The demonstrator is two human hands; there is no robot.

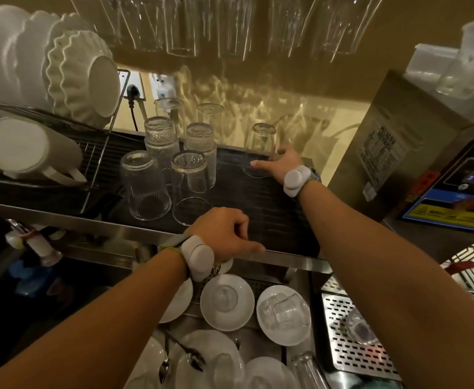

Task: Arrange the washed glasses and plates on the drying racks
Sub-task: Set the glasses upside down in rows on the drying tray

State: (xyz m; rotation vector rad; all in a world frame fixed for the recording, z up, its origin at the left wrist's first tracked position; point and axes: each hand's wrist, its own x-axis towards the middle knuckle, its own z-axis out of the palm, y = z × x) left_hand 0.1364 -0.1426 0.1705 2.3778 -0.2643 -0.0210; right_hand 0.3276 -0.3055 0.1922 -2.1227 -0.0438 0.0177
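My right hand (282,164) grips an upturned clear glass (261,144) at the back right of the dark ribbed drying mat (272,214), thumb on its near side and fingers round the far side. Several more upturned glasses (146,186) stand in a group on the mat's left half. My left hand (224,234) rests on the steel shelf edge (292,258) with loosely curled fingers and the thumb lying along the edge, holding nothing. Below the shelf lie white saucers (227,303) and plates with small glasses and spoons on them.
A wire rack (101,153) at the left holds white fluted bowls (84,80) above and white mugs (31,150) below. Glasses hang overhead. A steel machine (393,141) with a control panel stands to the right. A perforated steel tray (350,352) lies at the lower right.
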